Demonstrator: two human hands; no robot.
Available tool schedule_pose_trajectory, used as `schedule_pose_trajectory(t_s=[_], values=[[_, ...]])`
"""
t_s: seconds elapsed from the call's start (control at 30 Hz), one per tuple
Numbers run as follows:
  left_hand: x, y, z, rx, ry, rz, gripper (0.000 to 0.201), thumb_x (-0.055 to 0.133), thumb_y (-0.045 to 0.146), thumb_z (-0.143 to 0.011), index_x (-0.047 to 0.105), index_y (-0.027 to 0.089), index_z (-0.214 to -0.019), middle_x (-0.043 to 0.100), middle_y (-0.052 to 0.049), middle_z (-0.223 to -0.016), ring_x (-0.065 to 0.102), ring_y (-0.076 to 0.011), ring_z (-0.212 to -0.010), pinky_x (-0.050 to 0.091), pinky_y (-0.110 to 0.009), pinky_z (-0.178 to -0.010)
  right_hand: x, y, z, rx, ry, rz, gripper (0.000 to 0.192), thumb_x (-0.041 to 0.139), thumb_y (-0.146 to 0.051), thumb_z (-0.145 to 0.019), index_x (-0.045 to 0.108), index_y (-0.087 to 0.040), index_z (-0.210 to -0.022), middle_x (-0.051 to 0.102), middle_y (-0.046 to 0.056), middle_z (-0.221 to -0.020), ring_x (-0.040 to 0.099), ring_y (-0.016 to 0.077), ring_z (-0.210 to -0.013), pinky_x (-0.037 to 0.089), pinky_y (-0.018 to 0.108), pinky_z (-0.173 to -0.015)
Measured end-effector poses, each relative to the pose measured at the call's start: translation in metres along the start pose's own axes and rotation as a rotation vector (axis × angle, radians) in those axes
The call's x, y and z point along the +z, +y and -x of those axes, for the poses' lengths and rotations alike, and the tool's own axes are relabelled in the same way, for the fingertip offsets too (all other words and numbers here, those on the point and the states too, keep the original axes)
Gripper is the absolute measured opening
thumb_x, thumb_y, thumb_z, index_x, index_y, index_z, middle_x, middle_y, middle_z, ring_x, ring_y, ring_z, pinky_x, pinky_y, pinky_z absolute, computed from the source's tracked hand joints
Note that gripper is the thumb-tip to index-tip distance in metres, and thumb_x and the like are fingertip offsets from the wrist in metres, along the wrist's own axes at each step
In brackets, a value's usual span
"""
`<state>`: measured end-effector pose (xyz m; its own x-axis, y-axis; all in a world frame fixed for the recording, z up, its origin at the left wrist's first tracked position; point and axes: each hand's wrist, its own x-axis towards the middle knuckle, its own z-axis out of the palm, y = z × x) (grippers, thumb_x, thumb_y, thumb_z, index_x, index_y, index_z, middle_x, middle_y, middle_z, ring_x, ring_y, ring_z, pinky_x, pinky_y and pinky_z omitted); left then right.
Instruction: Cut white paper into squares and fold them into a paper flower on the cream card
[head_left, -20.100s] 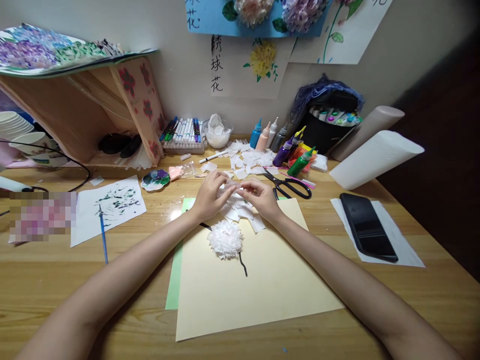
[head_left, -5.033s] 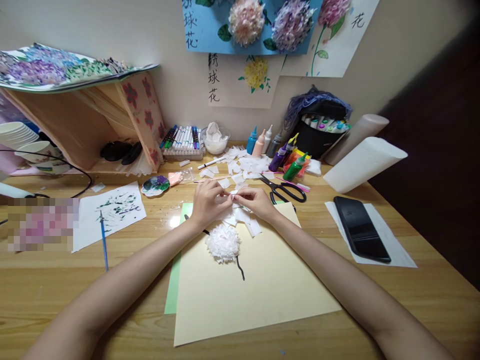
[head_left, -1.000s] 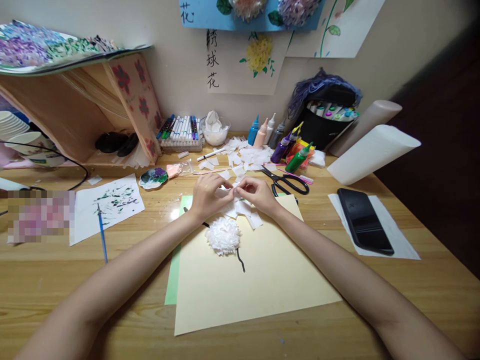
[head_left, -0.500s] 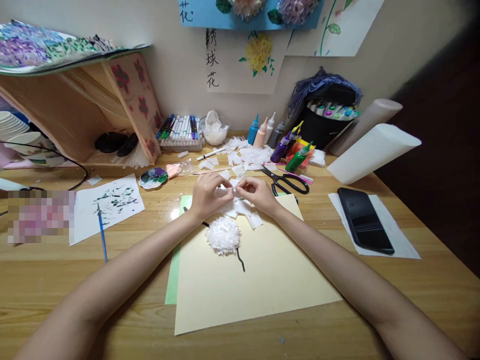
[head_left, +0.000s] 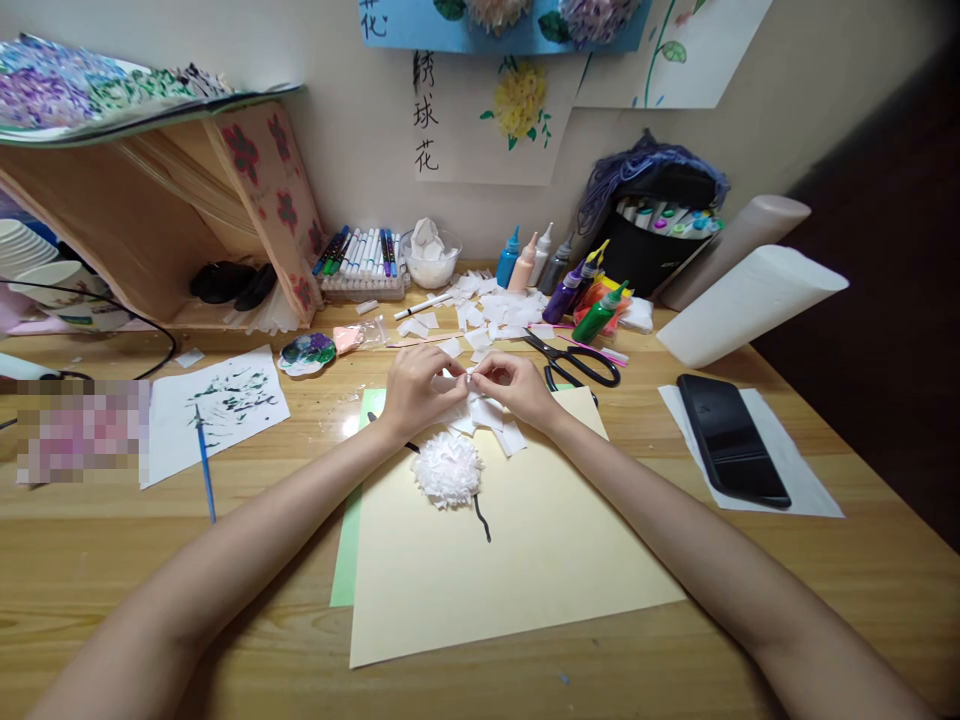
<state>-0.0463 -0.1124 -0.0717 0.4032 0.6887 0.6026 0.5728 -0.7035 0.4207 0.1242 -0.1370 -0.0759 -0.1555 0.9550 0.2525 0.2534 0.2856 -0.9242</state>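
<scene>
My left hand (head_left: 420, 388) and my right hand (head_left: 517, 385) meet fingertip to fingertip, both pinching a small piece of white paper (head_left: 469, 374). Fingers hide most of that piece. Just below them, loose white paper squares (head_left: 487, 413) lie over the top edge of a cream sheet (head_left: 525, 560). A fluffy white paper flower (head_left: 448, 470) sits on this sheet, with dark painted lines running out from it. Under the cream sheet, a green sheet (head_left: 346, 560) shows at the left.
Black-handled scissors (head_left: 577, 360) lie right of my hands. Behind stand paint bottles (head_left: 525, 262), a marker set (head_left: 364, 262) and scattered paper scraps (head_left: 487, 310). A phone (head_left: 731, 440) rests at right; a brush (head_left: 204, 465) and a paint-smeared sheet (head_left: 240, 400) at left.
Both hands stay in nearly the same place, still pinching the paper piece. The whole view has shifted very slightly.
</scene>
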Motion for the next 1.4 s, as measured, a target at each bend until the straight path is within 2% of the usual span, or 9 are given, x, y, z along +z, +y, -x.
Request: schedule_pose_trajectory(t_s=[0.43, 1.1, 1.4], values=[[-0.0003, -0.0004, 0.0, 0.004, 0.012, 0.009, 0.007, 0.06, 0.023, -0.072, 0.057, 0.02, -0.066, 0.061, 0.002, -0.068, 0.054, -0.0152, -0.074, 0.038, -0.03, -0.074, -0.0002, 0.0009, -0.001, 0.03, -0.015, -0.011, 0.017, 0.062, -0.032, -0.074, 0.062, -0.015, -0.073, 0.059, 0.003, -0.072, 0.049, 0.0123, -0.063, 0.037, 0.026, -0.057], [-0.0012, 0.0011, -0.0003, -0.004, -0.003, 0.011, 0.006, 0.059, 0.023, -0.074, 0.058, 0.021, -0.068, 0.063, 0.001, -0.071, 0.054, -0.0163, -0.077, 0.038, -0.031, -0.074, 0.0002, 0.0018, -0.0011, 0.042, -0.02, -0.027, 0.019, 0.062, -0.035, -0.074, 0.06, -0.016, -0.07, 0.057, 0.001, -0.07, 0.048, 0.0117, -0.062, 0.037, 0.025, -0.056], [-0.0022, 0.0037, -0.0011, -0.007, -0.024, 0.004, 0.008, 0.059, 0.028, -0.076, 0.057, 0.021, -0.073, 0.063, 0.0, -0.075, 0.055, -0.0166, -0.08, 0.038, -0.031, -0.076, 0.0001, 0.0025, -0.0019, 0.068, 0.023, -0.059, 0.018, 0.063, -0.033, -0.072, 0.059, -0.016, -0.067, 0.058, 0.001, -0.067, 0.049, 0.0119, -0.06, 0.038, 0.025, -0.056]])
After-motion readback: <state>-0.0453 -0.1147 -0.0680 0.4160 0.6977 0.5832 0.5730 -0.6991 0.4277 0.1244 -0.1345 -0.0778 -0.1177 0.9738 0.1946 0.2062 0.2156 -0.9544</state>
